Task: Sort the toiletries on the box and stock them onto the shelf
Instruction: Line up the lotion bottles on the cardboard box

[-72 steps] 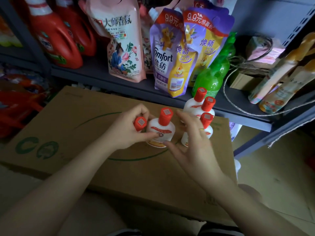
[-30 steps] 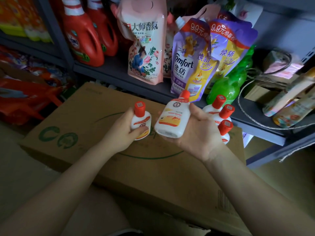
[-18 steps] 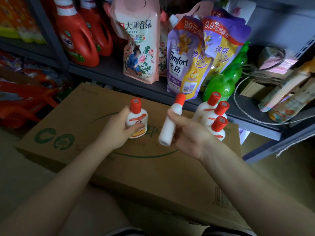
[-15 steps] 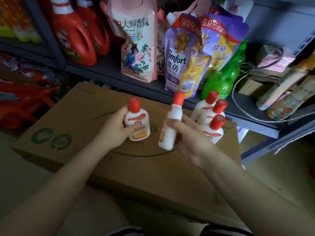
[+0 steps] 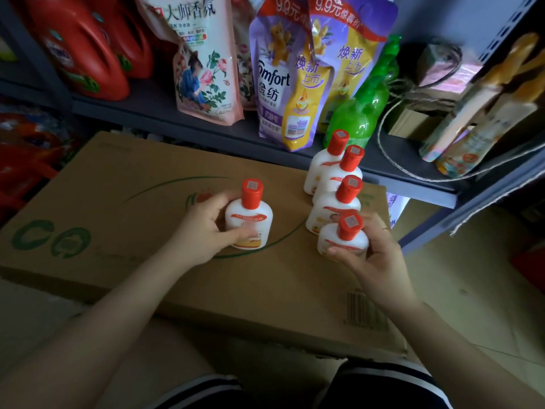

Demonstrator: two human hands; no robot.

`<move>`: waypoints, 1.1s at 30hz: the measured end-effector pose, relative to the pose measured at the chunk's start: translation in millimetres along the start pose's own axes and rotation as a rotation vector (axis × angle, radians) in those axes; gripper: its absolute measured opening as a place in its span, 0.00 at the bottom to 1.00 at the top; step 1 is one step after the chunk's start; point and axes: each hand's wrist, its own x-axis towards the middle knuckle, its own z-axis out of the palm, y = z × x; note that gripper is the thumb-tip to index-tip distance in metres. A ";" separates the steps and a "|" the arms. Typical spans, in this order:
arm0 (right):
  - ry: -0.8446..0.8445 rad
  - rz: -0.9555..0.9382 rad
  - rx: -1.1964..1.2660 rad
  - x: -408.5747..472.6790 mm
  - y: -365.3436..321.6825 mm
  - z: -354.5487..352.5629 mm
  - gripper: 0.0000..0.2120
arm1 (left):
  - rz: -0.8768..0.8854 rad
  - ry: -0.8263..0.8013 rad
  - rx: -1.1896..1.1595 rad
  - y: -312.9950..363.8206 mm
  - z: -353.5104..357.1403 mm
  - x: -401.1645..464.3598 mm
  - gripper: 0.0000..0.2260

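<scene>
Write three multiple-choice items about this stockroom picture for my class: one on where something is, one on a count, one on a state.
1. Where do the small white bottles with red caps stand?
A. on the grey metal shelf
B. on the brown cardboard box
C. on the floor

2. How many white red-capped bottles are in view?
A. three
B. five
C. seven

3. What is the left hand doing?
A. resting flat on the box
B. gripping a bottle
C. reaching to the shelf

Answers:
1 B: all bottles sit on the brown cardboard box, below the grey metal shelf.
2 B: a row of four at the right, one apart.
3 B: the left hand wraps the separate bottle; the right hand holds the nearest bottle in the row.
</scene>
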 end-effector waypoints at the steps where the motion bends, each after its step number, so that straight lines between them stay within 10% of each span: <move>1: 0.006 -0.016 -0.029 0.2 2.2 1.3 0.18 | -0.004 -0.028 0.034 -0.9 0.4 0.5 0.21; 11: 0.423 -0.333 -0.267 17.5 -36.4 -17.5 0.29 | 0.004 0.013 -0.242 28.8 -4.3 2.9 0.16; 14: 0.240 -0.446 -0.169 39.1 -78.9 -24.7 0.12 | 0.152 0.012 -0.352 66.0 -5.5 10.7 0.17; 18: -0.156 -0.194 0.101 71.0 -115.3 -18.0 0.16 | 0.340 0.051 -0.220 103.8 -5.2 20.0 0.18; 22: -0.168 -0.112 0.462 90.3 -115.1 -21.7 0.16 | 0.460 0.091 0.033 119.3 -11.2 22.9 0.24; 30: 0.118 -0.789 -0.259 96.6 -80.9 -36.8 0.25 | 0.495 0.187 0.277 113.5 -35.1 22.7 0.10; 33: 0.132 -0.653 -0.253 95.9 -84.3 -38.0 0.23 | 0.474 0.179 0.285 109.7 -32.0 22.3 0.07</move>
